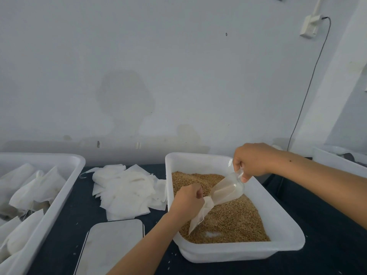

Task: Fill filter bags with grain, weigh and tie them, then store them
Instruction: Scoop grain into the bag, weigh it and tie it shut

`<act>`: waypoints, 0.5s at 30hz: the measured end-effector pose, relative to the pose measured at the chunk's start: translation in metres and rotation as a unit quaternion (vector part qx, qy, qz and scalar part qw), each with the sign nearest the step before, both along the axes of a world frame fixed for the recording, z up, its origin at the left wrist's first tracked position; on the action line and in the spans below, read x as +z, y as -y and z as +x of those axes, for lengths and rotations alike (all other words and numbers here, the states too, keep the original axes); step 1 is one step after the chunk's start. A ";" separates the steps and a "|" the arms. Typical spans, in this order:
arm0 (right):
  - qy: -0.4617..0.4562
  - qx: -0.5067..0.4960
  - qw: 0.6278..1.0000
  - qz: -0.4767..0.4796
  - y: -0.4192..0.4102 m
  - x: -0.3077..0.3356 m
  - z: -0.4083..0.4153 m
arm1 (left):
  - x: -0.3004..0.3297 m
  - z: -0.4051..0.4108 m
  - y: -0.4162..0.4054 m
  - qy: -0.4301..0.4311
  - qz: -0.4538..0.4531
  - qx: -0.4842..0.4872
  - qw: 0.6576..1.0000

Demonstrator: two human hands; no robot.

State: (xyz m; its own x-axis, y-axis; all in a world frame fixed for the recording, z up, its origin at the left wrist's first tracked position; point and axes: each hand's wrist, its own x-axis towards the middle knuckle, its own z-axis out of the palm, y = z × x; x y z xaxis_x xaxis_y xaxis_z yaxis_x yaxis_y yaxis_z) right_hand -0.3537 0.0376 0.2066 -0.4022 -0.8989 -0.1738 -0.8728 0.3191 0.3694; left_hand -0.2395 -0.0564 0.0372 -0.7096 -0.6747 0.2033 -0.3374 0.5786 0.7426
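Two hands working over the grain tub (282,221). Step in hand: filling. Judged best done with the scoop's lip kept inside the bag mouth, tipping slowly above the tub so spills are falling back in. Left hand (186,199) is pinching the bag (199,216) open at its mouth. Right hand (252,160) is gripping the scoop (228,190), tilted down into it.

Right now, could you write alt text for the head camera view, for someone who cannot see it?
Over a white tub of grain, a left hand holds a filter bag open while the right hand tips a clear scoop into it. Empty bags lie beside it.
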 end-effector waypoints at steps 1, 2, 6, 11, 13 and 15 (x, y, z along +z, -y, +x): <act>-0.005 0.004 1.000 -0.001 0.001 -0.001 0.001 | 0.001 0.001 -0.001 0.000 0.009 0.001 1.000; -0.011 0.009 1.000 -0.003 0.001 -0.001 0.002 | 0.001 0.001 -0.001 0.002 0.019 0.004 1.000; -0.012 0.010 1.000 -0.025 -0.002 0.000 -0.004 | 0.001 0.002 -0.002 -0.025 0.051 0.029 0.998; 0.090 -0.094 0.991 0.000 -0.026 -0.006 -0.036 | 0.006 0.003 0.003 -0.116 0.129 0.089 0.981; 0.090 -0.110 0.989 0.032 -0.034 -0.025 -0.043 | 0.008 0.005 0.004 -0.167 0.216 0.101 0.957; 0.097 -0.097 0.990 0.036 -0.037 -0.051 -0.047 | 0.009 0.007 0.004 -0.203 0.273 0.103 0.935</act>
State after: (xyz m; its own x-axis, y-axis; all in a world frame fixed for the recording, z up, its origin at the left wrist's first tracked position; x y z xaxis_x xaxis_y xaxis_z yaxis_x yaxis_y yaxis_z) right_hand -0.4006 0.0744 0.1557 -0.5192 -0.7899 -0.3263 -0.8542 0.4672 0.2283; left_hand -0.2328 -0.0608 0.0466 -0.4928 -0.8700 0.0134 -0.0256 0.0299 0.9992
